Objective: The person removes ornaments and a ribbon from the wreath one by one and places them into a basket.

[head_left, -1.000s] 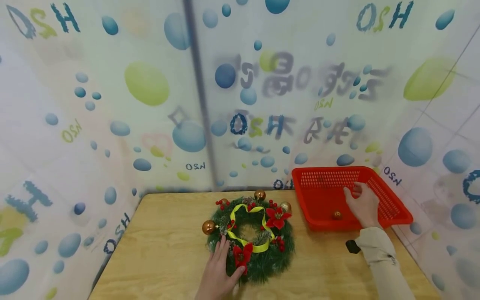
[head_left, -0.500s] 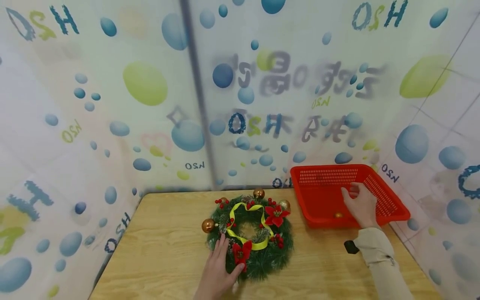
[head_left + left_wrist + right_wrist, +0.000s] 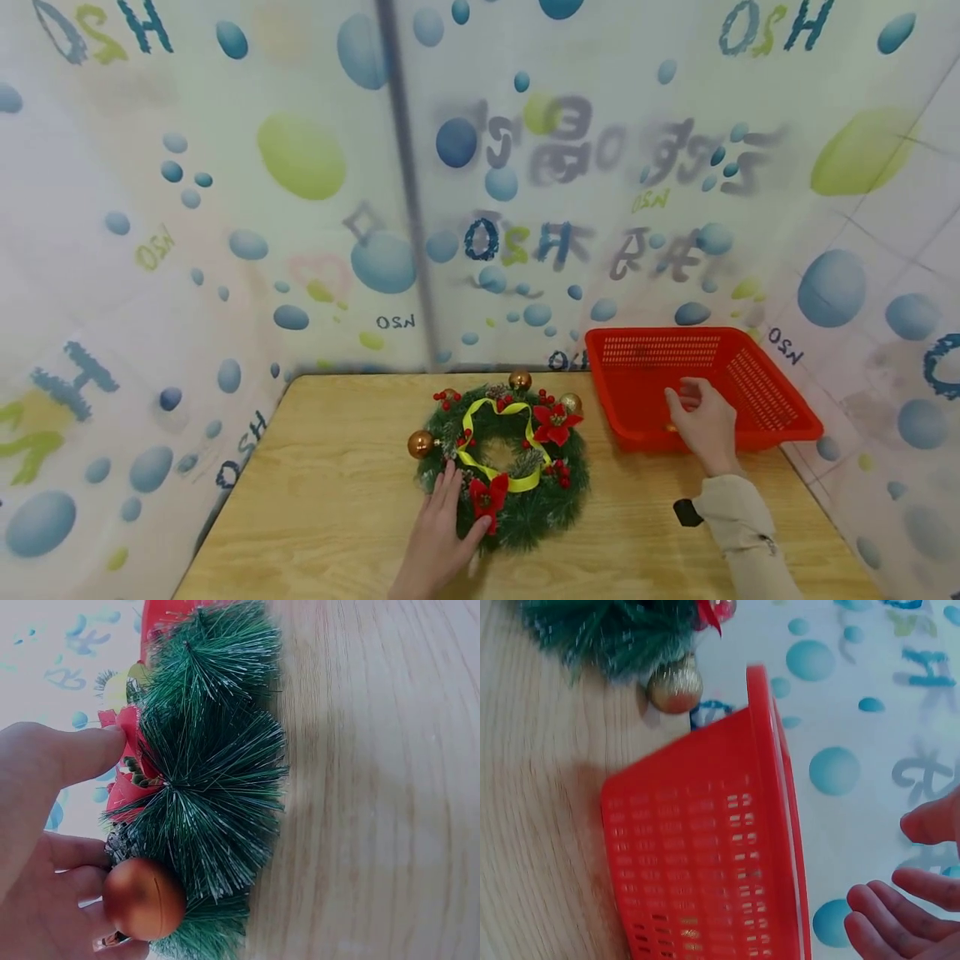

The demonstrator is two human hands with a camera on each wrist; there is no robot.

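Observation:
A green wreath (image 3: 517,533) lies on the table, with a yellow ribbon (image 3: 525,482), red poinsettias (image 3: 555,423), red berries and several baubles. My left hand (image 3: 438,529) rests on its left front edge, fingers mostly straight. In the left wrist view, the thumb touches a red poinsettia (image 3: 129,791), and a copper bauble (image 3: 144,898) sits beside the fingers. My right hand (image 3: 708,423) hovers over the near side of a red basket (image 3: 637,392), fingers loosely bent and holding nothing. A small gold bauble (image 3: 670,427) in the basket is mostly hidden by its near rim.
The wooden table (image 3: 322,500) meets a patterned curtain (image 3: 300,250) at the back and sides. A gold glitter bauble (image 3: 675,686) on the wreath sits close to the basket's left wall. A black object (image 3: 687,512) is at my right wrist.
My right hand has shifted left and slightly nearer over the basket. Less of the small gold bauble now shows, lower behind the near rim. The left hand stays on the wreath.

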